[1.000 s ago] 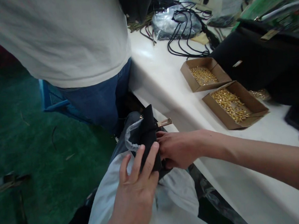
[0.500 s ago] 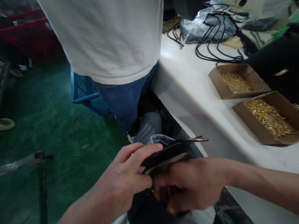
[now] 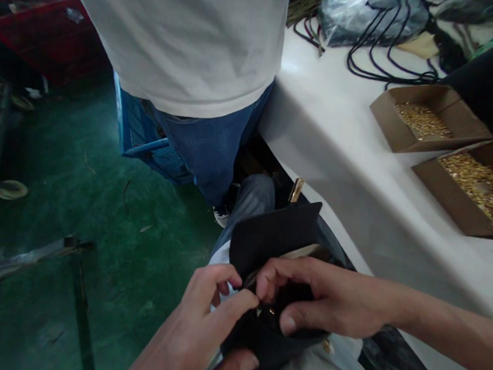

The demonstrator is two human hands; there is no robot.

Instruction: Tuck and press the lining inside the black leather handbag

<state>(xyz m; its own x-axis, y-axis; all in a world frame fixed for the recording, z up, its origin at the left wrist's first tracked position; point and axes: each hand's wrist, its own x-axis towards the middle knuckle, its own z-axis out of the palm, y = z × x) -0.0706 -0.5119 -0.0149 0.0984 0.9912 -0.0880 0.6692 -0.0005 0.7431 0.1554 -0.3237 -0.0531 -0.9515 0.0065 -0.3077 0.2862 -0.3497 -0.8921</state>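
A small black bag (image 3: 260, 345) with a raised flap (image 3: 276, 228) lies on my lap. A gold metal piece (image 3: 296, 190) sticks up behind the flap. My left hand (image 3: 215, 320) grips the bag's left side, its thumb low on the front and its fingers at the rim. On the other side, my right hand (image 3: 317, 300) curls over the opening, thumb on the front rim and fingertips close to those of my left hand. Small gold fittings (image 3: 269, 311) glint between the two hands. The inside of the bag is mostly hidden by my fingers.
Two cardboard boxes (image 3: 441, 188) of small gold metal parts stand on the white-topped table (image 3: 338, 148) at the right. Black cords (image 3: 373, 53) and plastic-wrapped goods lie farther back. A person in a white shirt (image 3: 200, 45) stands just ahead, beside a blue crate (image 3: 152, 150).
The flap has swung up, its black face now showing. My left hand has moved from the flap down to the bag's left side. My right hand has opened slightly, and the view has shifted left.
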